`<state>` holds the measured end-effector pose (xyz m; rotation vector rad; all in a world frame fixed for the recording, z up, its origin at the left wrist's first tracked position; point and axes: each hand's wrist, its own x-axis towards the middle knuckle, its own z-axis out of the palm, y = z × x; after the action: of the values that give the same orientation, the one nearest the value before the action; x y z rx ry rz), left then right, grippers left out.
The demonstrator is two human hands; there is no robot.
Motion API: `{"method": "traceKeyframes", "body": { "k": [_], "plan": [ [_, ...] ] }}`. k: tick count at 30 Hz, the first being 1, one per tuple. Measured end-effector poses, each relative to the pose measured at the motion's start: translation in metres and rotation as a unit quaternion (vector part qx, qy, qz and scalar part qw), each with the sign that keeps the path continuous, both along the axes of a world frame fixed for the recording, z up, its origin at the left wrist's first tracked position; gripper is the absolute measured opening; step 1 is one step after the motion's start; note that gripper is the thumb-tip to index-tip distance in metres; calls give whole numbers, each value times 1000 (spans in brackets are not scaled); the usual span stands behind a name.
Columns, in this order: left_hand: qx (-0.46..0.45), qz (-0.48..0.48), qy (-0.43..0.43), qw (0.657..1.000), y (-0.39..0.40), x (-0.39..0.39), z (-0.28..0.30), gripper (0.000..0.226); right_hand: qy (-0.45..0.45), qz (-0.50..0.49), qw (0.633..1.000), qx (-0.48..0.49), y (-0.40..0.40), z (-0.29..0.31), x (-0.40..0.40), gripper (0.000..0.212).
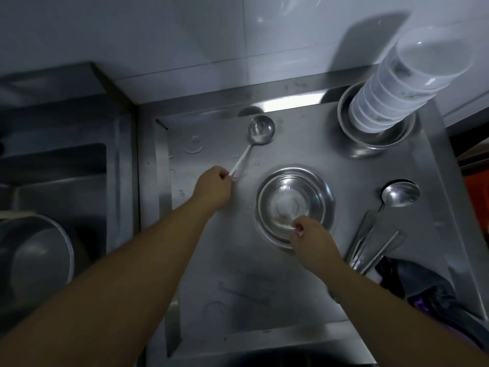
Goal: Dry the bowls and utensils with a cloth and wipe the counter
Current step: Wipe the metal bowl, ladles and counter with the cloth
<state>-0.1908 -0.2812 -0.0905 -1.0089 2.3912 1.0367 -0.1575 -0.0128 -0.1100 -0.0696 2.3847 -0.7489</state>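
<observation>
Both my forearms are bare from the lower edge of the view up to the wrists; no sleeve or cuff reaches them. My left hand (213, 188) wears no glove, ring or band that I can see, and the wrist behind it carries no watch. My right hand (311, 238) is ungloved too, with a short nail that looks pinkish at one fingertip. The dim light blurs finer detail.

counter (264, 274) silver-grey; ladle (260, 132) silver; bowls (293, 205) shiny steel; cloth (423, 284) dark purple-black; wall tiles (185, 35) white
</observation>
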Motion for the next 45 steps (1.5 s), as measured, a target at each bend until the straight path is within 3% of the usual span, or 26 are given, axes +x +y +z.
{"method": "traceKeyframes", "body": {
  "k": [6, 10, 18, 23, 32, 36, 40, 45],
  "plan": [
    [42, 24, -5, 999, 97, 43, 24, 14, 13, -25, 999, -17, 72, 24, -2, 6],
    [79, 10, 0, 997, 182, 66, 34, 14, 17, -60, 998, -19, 141, 37, -1, 14],
    [117, -19, -4, 993, 306, 68, 33, 14, 19, -114, 993, -16, 252, 46, 0, 9],
    [125, -13, -24, 992, 338, 61, 23, 18, -5, -187, 982, -35, 283, 40, 5, 8],
    [82, -22, -46, 995, 348, 61, -1, 17, 3, -176, 983, -51, 306, 29, 21, 18],
    [20, -74, -51, 996, 349, 60, -5, 10, 3, -185, 982, -32, 310, 20, 30, 19],
    [-42, -105, -49, 992, 352, 58, -7, 11, 10, -114, 993, -5, 316, 13, 37, 21],
    [-85, -153, -52, 983, 355, 57, -14, 21, 105, 67, 991, 50, 322, 9, 49, 49]
  ]
}}
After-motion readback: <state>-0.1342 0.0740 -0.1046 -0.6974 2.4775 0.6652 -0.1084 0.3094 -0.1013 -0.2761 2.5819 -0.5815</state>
